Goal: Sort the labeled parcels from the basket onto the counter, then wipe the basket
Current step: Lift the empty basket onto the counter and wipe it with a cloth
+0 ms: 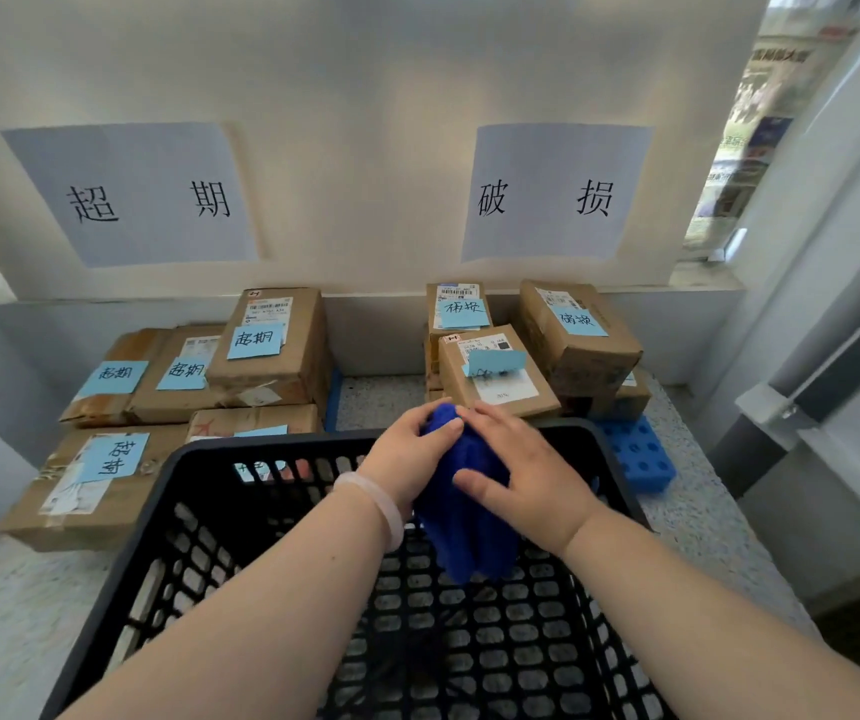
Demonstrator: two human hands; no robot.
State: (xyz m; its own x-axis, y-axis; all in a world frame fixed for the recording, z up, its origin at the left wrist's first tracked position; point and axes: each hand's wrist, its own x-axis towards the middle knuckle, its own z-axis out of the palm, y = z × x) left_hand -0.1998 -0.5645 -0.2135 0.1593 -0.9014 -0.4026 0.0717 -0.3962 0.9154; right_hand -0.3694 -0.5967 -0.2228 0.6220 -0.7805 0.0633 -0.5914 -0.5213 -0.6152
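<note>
Basket (272, 443), stiff black lattice and likely light, stands empty on the counter (381, 402) before the sorted parcels (272, 345); steady it by the rim. Soft blue cloth (464, 527) hangs over it, its top gripped by the left hand (407, 454), the right hand (532, 480) flat against it. Inside is open; parcels crowd the far rim.

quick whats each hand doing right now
Left hand: grips the blue cloth.
Right hand: open, fingers flat on the cloth.
</note>
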